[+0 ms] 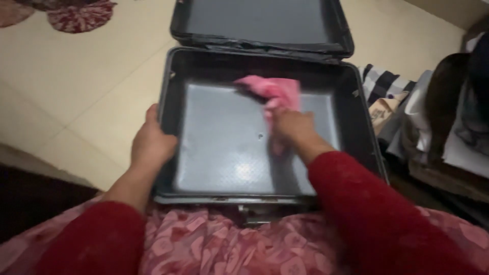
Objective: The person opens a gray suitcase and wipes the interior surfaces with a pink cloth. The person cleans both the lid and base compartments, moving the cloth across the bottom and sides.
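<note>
An open dark suitcase (356, 132) lies flat on the pale tiled floor (76, 91), its near edge against the person's lap, which is covered by a pink patterned garment (219, 244). The lid (260, 23) is swung back and lies at the far side, its grey lining facing up. The left hand (150, 145) sits on the left rim of the case, fingers curled over the edge and thumb side up, so that grip is clenched on the wall of the suitcase. The right hand (293, 127) is down inside the case, on the right half of the grey lined bottom, and its grip is closed around a bunched pink cloth (272, 91). The cloth spreads out from the fist toward the far wall of the case and touches the lining there (the picture is blurred, so its folds cannot be made out). A small dark spot shows on the lining just left of the right hand. Both arms wear dark red sleeves (356, 203). To the right of the suitcase, just beside its wall, lies a heap of things: a black and white checked cloth (382, 81), a brown paper bag (382, 114) and other pale and dark clothes (448, 117) piled farther right. At the top left corner of the floor, well apart from the case, lies a red patterned mat (81, 15).
</note>
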